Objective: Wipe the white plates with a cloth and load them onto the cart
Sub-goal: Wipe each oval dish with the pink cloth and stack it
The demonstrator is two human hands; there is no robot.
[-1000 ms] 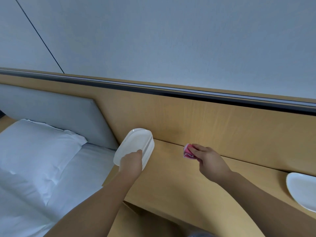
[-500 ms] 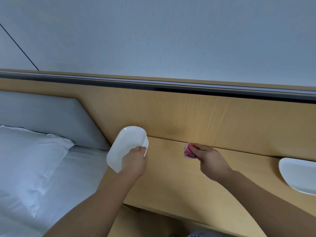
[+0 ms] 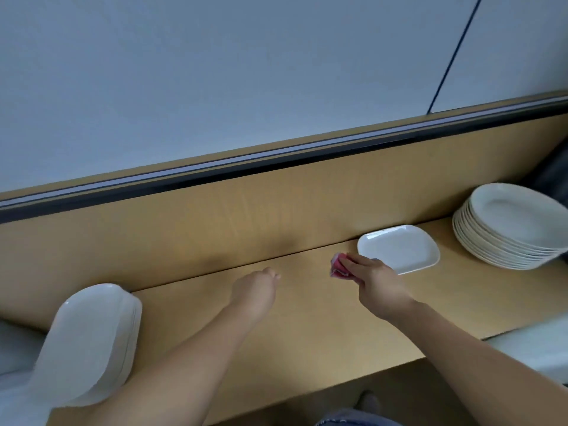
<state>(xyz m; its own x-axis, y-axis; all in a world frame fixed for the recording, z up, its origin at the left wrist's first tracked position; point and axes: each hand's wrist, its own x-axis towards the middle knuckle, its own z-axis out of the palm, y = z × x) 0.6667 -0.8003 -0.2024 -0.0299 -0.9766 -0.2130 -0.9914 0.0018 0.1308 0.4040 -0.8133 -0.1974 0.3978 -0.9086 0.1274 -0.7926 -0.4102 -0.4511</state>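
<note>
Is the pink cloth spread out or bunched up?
Bunched up: the pink cloth is wadded in the right hand, whose curled fingers leave only a small lump showing.

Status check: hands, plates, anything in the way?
Left hand empty over desk. Right hand holds cloth by single plate. Left stack, right stack at desk ends. Nothing blocking.

Head camera looks down, apparently tilted, close over the wooden ledge [image 3: 307, 327].

A wooden ledge [image 3: 313, 327] runs below a pale wall [image 3: 215, 72]; perhaps bedding [image 3: 15, 345] at left.
</note>
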